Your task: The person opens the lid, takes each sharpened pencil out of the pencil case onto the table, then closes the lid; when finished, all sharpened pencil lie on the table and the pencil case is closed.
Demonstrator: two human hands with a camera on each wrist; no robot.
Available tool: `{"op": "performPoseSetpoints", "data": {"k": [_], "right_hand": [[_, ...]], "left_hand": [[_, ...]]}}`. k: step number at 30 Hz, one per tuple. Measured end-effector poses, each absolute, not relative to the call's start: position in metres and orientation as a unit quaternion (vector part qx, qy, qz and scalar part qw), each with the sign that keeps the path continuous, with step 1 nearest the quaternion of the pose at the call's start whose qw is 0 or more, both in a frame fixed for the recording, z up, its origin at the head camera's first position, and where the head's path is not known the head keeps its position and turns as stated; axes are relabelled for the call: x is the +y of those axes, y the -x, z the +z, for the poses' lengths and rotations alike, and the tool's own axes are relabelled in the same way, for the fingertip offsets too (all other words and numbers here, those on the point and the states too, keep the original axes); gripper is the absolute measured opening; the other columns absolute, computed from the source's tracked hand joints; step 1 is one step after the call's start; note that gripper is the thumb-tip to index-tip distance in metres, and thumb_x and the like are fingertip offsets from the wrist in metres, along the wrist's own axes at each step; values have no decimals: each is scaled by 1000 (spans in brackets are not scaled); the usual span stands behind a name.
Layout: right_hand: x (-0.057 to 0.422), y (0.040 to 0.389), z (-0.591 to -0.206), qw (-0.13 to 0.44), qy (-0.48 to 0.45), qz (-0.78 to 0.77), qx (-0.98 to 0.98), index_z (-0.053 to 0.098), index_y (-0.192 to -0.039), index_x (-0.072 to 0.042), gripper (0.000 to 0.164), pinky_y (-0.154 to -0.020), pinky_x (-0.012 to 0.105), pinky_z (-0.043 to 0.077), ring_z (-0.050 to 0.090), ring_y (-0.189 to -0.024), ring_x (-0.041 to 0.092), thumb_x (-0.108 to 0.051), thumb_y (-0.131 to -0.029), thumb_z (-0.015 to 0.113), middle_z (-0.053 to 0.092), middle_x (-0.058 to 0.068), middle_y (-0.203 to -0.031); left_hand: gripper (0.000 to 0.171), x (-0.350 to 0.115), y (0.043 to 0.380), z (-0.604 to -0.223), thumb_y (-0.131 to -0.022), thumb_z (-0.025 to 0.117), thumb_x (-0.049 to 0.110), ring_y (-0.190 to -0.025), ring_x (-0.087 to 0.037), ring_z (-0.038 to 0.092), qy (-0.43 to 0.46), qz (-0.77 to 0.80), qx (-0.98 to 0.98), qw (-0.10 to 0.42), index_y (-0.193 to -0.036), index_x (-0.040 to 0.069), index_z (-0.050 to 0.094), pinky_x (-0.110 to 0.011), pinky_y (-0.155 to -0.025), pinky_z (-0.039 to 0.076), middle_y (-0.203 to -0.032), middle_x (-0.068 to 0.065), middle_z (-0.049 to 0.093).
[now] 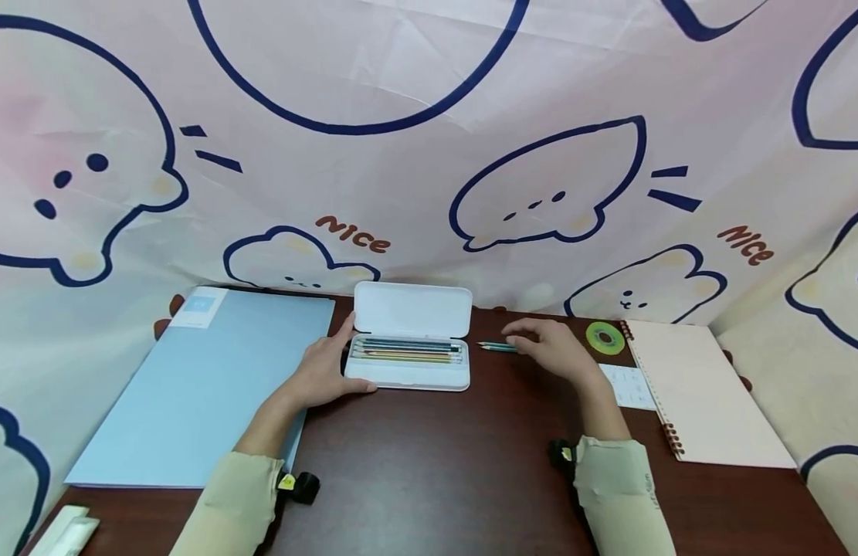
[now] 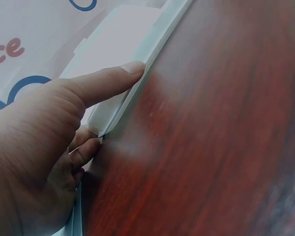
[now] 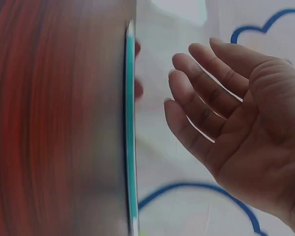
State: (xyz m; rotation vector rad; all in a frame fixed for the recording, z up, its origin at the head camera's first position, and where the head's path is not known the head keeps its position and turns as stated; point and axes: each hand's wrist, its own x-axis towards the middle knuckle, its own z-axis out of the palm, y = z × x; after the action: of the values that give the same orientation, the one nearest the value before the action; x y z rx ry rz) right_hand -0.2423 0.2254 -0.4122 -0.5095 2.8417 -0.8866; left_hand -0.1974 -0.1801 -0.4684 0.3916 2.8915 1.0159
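Note:
An open white pencil case (image 1: 408,377) lies mid-table at the back, its lid (image 1: 413,309) raised and several pencils (image 1: 408,354) lying inside. My left hand (image 1: 320,372) holds the case by its left end. In the left wrist view the thumb (image 2: 108,82) lies along the front edge, and other fingers are at the corner. To the right of the case, teal pencils (image 1: 496,347) lie on the table, partly hidden by my right hand (image 1: 557,354). That hand is just above them, holding nothing. In the right wrist view its fingers are loosely bent, apart from a teal pencil (image 3: 131,123).
A large light blue folder (image 1: 213,386) covers the left side. At right lie a spiral notebook (image 1: 707,394), a green tape roll (image 1: 605,337) and a white printed card (image 1: 629,386). A pale wrapped item (image 1: 66,531) sits front left. A patterned curtain (image 1: 415,193) hangs behind.

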Motion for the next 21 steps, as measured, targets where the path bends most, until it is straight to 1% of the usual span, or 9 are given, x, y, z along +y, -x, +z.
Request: {"op": "performPoseSetpoints", "data": {"k": [5, 9, 12, 14, 21], "right_hand": [[189, 245, -414, 81, 193, -302, 930, 75, -119, -20, 25, -75, 34, 49, 61, -80, 17, -31, -100, 64, 74, -2, -105], [167, 244, -420, 101, 215, -299, 924, 76, -117, -20, 23, -73, 31, 49, 61, -81, 14, -30, -99, 65, 75, -2, -107], [157, 243, -424, 114, 233, -291, 921, 77, -116, -19, 23, -77, 30, 48, 60, -87, 13, -28, -99, 66, 75, -1, -114], [153, 243, -426, 119, 245, -286, 919, 77, -115, -19, 22, -79, 31, 48, 59, -89, 14, -27, -99, 66, 75, -1, -115], [140, 244, -428, 142, 261, -253, 921, 78, -111, -20, 18, -86, 35, 50, 60, -93, 13, -25, -99, 66, 75, -5, -110]], "left_hand": [[128, -179, 197, -468, -75, 87, 48, -129, -38, 49, -126, 330, 935, 24, -165, 12, 3, -65, -111, 31, -147, -10, 56], [129, -178, 196, -469, -75, 87, 48, -128, -38, 49, -127, 331, 935, 27, -165, 12, 3, -65, -111, 30, -148, -10, 56], [129, -177, 197, -470, -75, 87, 49, -127, -37, 49, -127, 328, 936, 30, -165, 12, 3, -65, -111, 31, -148, -10, 56], [128, -177, 197, -470, -75, 87, 49, -127, -37, 48, -125, 327, 936, 29, -165, 13, 3, -65, -111, 31, -148, -10, 55], [128, -179, 197, -468, -75, 87, 48, -130, -38, 47, -122, 329, 936, 29, -165, 13, 3, -65, -112, 29, -149, -11, 54]]}}
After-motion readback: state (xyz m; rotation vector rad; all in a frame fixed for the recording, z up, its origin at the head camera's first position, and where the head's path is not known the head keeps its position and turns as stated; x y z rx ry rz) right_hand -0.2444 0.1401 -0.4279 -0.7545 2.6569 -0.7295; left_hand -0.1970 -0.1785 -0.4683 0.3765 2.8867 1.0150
